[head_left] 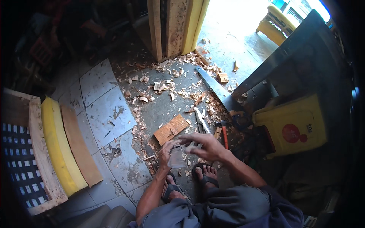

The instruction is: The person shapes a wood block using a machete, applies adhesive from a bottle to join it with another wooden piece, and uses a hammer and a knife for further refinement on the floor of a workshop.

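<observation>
My left hand (165,154) is closed on a small see-through plastic piece (176,157), held low above my feet. Whether it is a bag or a cup I cannot tell. Close by on its right, my right hand (207,146) has its fingers stretched out and apart, slightly blurred, and seems to hold nothing. Just beyond the hands lies a reddish-brown wooden board (171,129) on the floor. To its right are a long-handled metal tool (201,121), perhaps pincers, and a hammer with a red handle (225,136).
Wood chips (163,86) litter the grey floor. A handsaw (218,89) lies farther right, near a yellow plastic container (291,125). At left stands a wooden frame with yellow foam (62,146) and black webbing. Another foam-edged frame (176,26) rises beside the bright doorway.
</observation>
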Action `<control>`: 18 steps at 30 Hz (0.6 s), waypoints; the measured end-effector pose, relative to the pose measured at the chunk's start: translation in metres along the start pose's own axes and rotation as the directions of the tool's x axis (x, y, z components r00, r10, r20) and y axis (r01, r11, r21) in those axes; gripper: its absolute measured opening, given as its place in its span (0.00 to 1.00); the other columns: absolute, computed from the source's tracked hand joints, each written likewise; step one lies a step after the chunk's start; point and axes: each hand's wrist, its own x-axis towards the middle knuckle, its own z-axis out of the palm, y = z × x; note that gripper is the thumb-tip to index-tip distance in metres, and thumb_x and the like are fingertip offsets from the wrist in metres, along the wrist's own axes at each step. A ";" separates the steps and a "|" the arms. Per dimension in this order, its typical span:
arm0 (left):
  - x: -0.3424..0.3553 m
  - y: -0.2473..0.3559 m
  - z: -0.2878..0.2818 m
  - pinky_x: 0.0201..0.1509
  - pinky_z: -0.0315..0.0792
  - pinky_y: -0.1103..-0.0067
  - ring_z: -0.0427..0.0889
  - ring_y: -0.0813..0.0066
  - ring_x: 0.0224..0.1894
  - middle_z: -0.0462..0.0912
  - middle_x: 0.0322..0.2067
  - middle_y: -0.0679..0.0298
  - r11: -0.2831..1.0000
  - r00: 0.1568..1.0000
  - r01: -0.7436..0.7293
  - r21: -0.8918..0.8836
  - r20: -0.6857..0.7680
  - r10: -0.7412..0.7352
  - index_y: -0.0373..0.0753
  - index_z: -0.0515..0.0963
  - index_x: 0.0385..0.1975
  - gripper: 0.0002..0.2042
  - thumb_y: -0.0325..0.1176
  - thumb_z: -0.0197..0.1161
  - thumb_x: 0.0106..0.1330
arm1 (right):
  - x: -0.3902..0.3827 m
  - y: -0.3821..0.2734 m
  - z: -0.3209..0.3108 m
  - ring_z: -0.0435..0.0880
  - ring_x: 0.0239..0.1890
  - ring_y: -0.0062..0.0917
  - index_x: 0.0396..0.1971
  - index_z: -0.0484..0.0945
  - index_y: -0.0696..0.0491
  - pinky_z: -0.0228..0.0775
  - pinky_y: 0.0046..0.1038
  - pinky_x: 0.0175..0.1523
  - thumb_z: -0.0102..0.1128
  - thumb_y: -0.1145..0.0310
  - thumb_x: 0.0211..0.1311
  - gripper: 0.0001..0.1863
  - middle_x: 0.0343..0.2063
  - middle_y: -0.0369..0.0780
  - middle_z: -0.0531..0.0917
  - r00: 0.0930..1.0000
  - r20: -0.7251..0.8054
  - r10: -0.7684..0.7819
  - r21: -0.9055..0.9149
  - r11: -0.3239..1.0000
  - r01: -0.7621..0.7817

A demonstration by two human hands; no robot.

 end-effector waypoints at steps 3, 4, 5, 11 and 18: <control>-0.001 0.005 0.000 0.53 0.77 0.72 0.84 0.62 0.47 0.84 0.44 0.58 0.997 0.998 0.068 0.034 -0.016 -0.067 0.39 0.82 0.48 0.21 0.23 0.76 0.51 | 0.004 0.085 -0.019 0.90 0.35 0.27 0.54 0.82 0.52 0.80 0.30 0.40 0.60 0.64 0.72 0.15 0.35 0.45 0.90 0.898 -0.378 0.227 -0.137 0.945 -0.296; -0.002 0.008 0.000 0.53 0.76 0.73 0.84 0.65 0.46 0.84 0.43 0.59 0.995 0.996 0.084 0.048 -0.025 -0.083 0.38 0.82 0.47 0.21 0.22 0.77 0.51 | 0.006 0.118 -0.030 0.90 0.35 0.33 0.53 0.82 0.52 0.80 0.35 0.43 0.62 0.60 0.70 0.17 0.35 0.45 0.90 0.831 -0.469 0.299 -0.257 0.854 -0.452; -0.001 0.010 -0.001 0.52 0.76 0.75 0.83 0.69 0.45 0.84 0.42 0.61 0.993 0.994 0.106 0.046 -0.015 -0.105 0.40 0.83 0.47 0.21 0.23 0.77 0.51 | 0.007 0.148 -0.036 0.89 0.42 0.36 0.56 0.81 0.53 0.79 0.38 0.49 0.62 0.53 0.69 0.23 0.40 0.47 0.89 0.770 -0.485 0.415 -0.285 0.757 -0.587; -0.007 0.020 -0.019 0.49 0.76 0.77 0.83 0.73 0.42 0.83 0.42 0.63 0.980 0.978 0.200 0.008 -0.056 -0.200 0.41 0.82 0.48 0.22 0.21 0.77 0.52 | 0.022 0.209 -0.042 0.84 0.51 0.45 0.53 0.81 0.54 0.75 0.44 0.55 0.61 0.58 0.67 0.20 0.51 0.49 0.84 0.663 -0.487 0.569 -0.331 0.582 -0.743; -0.021 0.006 -0.030 0.49 0.76 0.77 0.81 0.74 0.43 0.81 0.41 0.64 0.933 0.943 0.311 -0.179 -0.066 -0.327 0.38 0.81 0.50 0.20 0.23 0.75 0.57 | 0.000 0.226 -0.048 0.87 0.45 0.43 0.46 0.85 0.53 0.78 0.39 0.51 0.59 0.70 0.63 0.13 0.41 0.50 0.87 0.706 -0.656 0.265 -0.237 0.817 -0.527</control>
